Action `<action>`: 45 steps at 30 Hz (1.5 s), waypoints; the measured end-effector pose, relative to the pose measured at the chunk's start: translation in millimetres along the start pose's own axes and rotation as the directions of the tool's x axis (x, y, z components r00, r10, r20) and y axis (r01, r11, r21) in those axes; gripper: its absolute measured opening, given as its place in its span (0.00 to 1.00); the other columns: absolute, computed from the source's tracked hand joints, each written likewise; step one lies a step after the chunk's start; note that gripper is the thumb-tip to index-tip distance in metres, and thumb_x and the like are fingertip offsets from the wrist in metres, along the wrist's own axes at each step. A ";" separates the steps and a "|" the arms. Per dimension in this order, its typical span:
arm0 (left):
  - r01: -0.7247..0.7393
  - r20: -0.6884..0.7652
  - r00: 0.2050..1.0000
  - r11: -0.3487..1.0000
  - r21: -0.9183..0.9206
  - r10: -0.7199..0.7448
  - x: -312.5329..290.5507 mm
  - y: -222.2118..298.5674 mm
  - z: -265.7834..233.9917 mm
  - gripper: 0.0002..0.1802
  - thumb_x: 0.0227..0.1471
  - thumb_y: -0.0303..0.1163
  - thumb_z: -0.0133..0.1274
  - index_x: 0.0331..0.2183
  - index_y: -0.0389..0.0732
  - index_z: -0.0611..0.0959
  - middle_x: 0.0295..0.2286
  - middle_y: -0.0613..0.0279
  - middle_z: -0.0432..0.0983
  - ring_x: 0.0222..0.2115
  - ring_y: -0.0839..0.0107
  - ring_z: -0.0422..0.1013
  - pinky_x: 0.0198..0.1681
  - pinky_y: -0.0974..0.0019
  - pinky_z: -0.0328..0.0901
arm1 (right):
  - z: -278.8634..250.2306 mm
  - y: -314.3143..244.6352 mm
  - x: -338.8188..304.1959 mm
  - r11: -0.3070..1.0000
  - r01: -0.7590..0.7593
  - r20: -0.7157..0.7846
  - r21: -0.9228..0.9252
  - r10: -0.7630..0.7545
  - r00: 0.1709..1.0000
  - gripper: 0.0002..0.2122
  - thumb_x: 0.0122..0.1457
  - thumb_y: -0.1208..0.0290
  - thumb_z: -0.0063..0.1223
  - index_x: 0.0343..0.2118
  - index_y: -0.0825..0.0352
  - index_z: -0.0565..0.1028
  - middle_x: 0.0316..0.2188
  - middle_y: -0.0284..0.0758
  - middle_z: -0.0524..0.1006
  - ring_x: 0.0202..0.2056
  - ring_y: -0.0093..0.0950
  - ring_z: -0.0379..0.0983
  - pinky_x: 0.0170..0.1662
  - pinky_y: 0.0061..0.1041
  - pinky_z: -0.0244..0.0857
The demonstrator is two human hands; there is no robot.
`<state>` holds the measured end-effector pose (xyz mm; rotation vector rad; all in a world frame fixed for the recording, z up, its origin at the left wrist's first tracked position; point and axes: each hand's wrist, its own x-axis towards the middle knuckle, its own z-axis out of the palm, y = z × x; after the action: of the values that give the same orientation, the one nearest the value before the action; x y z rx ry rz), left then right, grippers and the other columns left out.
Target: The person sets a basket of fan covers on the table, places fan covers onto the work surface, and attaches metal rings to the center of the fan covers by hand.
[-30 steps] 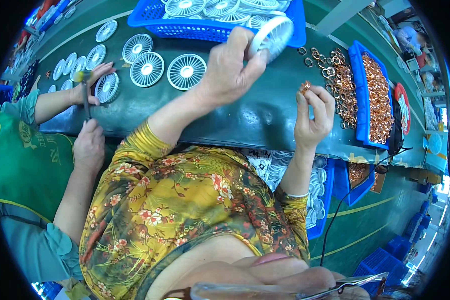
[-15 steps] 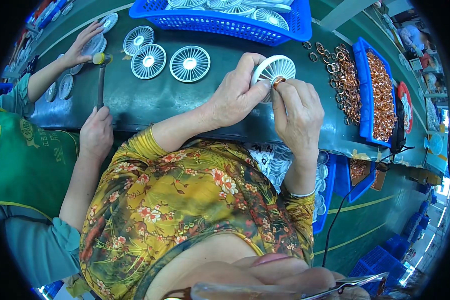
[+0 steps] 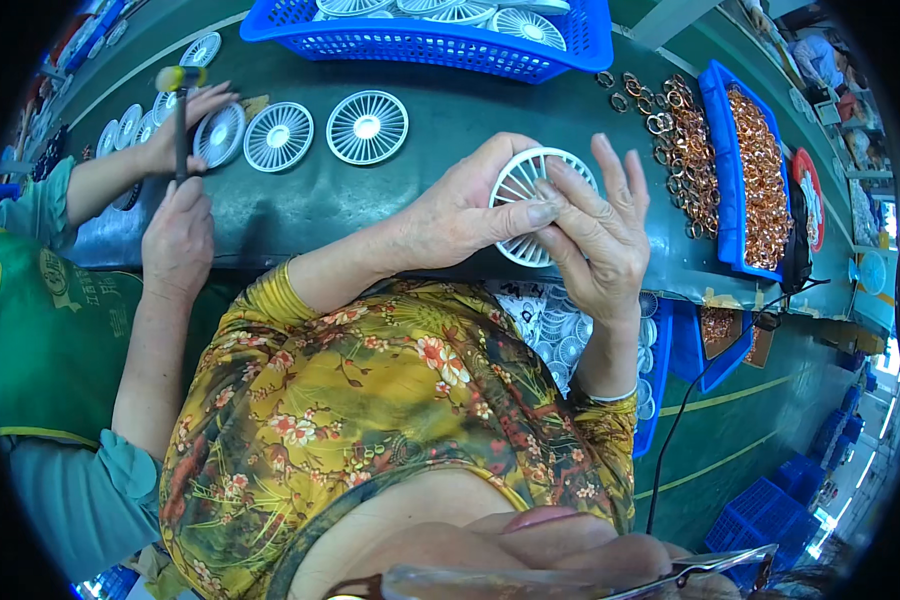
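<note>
My left hand [image 3: 467,212] grips a round white disc [image 3: 517,252] with spoke-like slots, held tilted above the table edge, its thumb lying across the disc's face. Against the same disc rests my right hand [image 3: 606,222], its nearer fingers and thumb on the face over the middle and its outer fingers stretched upward. The fingers cover the disc's centre, so no copper ring shows there. Loose copper-coloured rings [image 3: 687,150] lie in a heap to the right of my hands. Another white slotted disc [image 3: 367,128] lies flat on the table to the left.
A blue basket [image 3: 420,52] of white discs stands at the back. On the right is a blue tray [image 3: 727,170] full of copper rings. At left, a co-worker in a green apron [image 3: 55,330] holds a hammer [image 3: 180,130] beside more discs. Below the table hangs a black cable [image 3: 675,430].
The copper ring my right fingers pinched at the disc is now out of sight; that hand has spread over the disc. The disc faces up more. The co-worker's hand has moved to another disc.
</note>
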<state>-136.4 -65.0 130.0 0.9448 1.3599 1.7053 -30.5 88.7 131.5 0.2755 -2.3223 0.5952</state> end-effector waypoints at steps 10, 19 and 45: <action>-0.151 0.077 0.798 0.075 0.986 0.598 0.8 -27.1 -21.6 0.24 0.41 0.22 0.56 0.44 0.44 0.73 0.34 0.58 0.75 0.29 0.61 0.70 0.34 0.62 0.61 | 37.3 122.0 13.7 0.764 -0.610 -0.068 -0.208 0.611 0.789 0.18 0.53 0.61 0.53 0.45 0.67 0.73 0.40 0.43 0.74 0.37 0.36 0.73 0.41 0.35 0.66; 0.165 -0.114 0.840 -0.049 0.985 0.531 -6.1 -15.0 -59.4 0.16 0.43 0.36 0.57 0.37 0.41 0.78 0.42 0.53 0.69 0.43 0.56 0.64 0.43 0.54 0.58 | 48.8 129.2 19.0 0.758 -0.549 -0.017 -0.353 0.581 0.813 0.10 0.56 0.64 0.49 0.28 0.68 0.71 0.26 0.49 0.75 0.30 0.47 0.73 0.34 0.42 0.65; -0.333 -0.070 0.497 0.265 0.905 0.865 49.1 14.9 -32.4 0.06 0.44 0.24 0.52 0.25 0.36 0.70 0.28 0.50 0.72 0.29 0.61 0.69 0.31 0.63 0.65 | 11.3 36.5 -20.4 0.971 -0.056 -0.411 -0.232 -0.045 0.910 0.08 0.44 0.76 0.63 0.29 0.65 0.76 0.30 0.33 0.74 0.30 0.31 0.70 0.32 0.27 0.64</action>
<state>-188.8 -37.8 143.9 1.8348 2.6061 2.0460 -35.5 115.5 97.8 0.0221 -1.9539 0.3293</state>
